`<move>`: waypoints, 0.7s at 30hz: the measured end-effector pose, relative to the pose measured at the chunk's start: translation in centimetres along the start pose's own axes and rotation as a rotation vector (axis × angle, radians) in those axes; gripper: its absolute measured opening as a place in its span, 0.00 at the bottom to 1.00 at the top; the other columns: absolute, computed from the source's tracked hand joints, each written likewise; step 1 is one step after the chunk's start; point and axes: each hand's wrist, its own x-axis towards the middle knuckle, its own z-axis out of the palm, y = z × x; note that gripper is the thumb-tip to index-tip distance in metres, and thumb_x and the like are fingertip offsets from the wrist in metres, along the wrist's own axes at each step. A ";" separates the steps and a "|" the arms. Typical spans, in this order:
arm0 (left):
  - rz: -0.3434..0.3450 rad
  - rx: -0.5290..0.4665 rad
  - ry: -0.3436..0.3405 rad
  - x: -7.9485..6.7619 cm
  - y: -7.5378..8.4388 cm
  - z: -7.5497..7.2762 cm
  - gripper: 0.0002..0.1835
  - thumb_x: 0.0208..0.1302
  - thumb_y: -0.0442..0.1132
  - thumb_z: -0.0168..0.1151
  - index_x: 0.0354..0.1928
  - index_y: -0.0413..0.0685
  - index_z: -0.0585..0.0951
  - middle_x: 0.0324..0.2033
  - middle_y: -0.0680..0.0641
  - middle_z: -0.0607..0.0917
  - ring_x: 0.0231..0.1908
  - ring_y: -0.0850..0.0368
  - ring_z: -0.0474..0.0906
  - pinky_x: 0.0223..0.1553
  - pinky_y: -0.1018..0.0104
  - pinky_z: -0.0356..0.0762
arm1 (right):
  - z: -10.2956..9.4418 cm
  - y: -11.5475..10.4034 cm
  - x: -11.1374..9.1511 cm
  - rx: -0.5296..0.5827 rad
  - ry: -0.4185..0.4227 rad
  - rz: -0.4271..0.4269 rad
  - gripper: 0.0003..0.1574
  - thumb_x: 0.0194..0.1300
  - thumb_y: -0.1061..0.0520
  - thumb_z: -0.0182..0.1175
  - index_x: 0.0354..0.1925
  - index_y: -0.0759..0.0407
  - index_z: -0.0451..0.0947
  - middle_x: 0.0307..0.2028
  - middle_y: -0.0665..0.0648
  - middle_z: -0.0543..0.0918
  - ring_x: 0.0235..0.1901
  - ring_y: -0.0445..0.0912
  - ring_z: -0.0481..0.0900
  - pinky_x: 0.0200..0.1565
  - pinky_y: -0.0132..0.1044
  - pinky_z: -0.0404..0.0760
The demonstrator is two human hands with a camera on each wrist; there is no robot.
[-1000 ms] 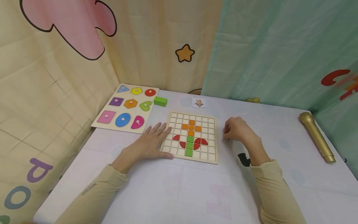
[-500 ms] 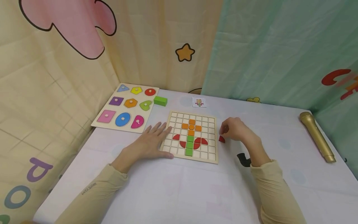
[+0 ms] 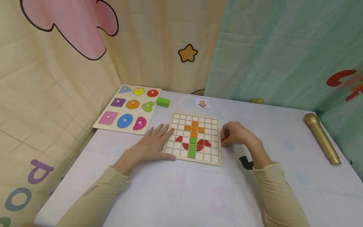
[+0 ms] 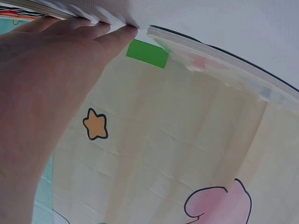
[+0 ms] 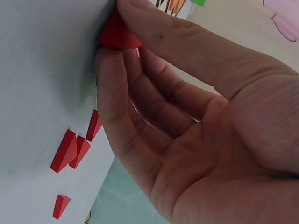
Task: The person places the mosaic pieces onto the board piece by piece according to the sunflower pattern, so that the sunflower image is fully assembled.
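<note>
In the head view, my left hand (image 3: 150,144) lies with spread fingers on the left edge of a wooden grid board (image 3: 174,117). Orange squares (image 3: 187,128), a green column (image 3: 192,147) and red quarter-circle pieces (image 3: 200,145) form a flower on the board. Just off the board's right edge, my right hand (image 3: 239,135) pinches a red quarter-circle piece (image 5: 119,35) between thumb and index finger. The left wrist view shows the left hand (image 4: 56,79) from behind, its fingertips near the board's edge.
Several red pieces (image 5: 64,151) lie on the table beyond the right hand. A shape puzzle board (image 3: 113,107), a green block (image 3: 163,102) and a small pattern card (image 3: 202,103) are farther back. A black curved object (image 3: 246,163) lies by the right wrist; a gold microphone (image 3: 323,142) lies far right.
My right hand has shifted slightly left, to the board's right edge. The red piece, showing below its fingers half a second ago, is now mostly covered by them. My left hand stays put.
</note>
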 end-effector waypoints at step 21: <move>0.008 -0.012 0.009 -0.4 0.2 -0.2 0.65 0.56 0.81 0.62 0.86 0.55 0.49 0.85 0.44 0.48 0.85 0.40 0.38 0.82 0.35 0.41 | 4.1 -8.1 3.0 0.254 0.198 -0.115 0.08 0.67 0.60 0.73 0.42 0.61 0.85 0.36 0.56 0.87 0.36 0.49 0.81 0.42 0.35 0.85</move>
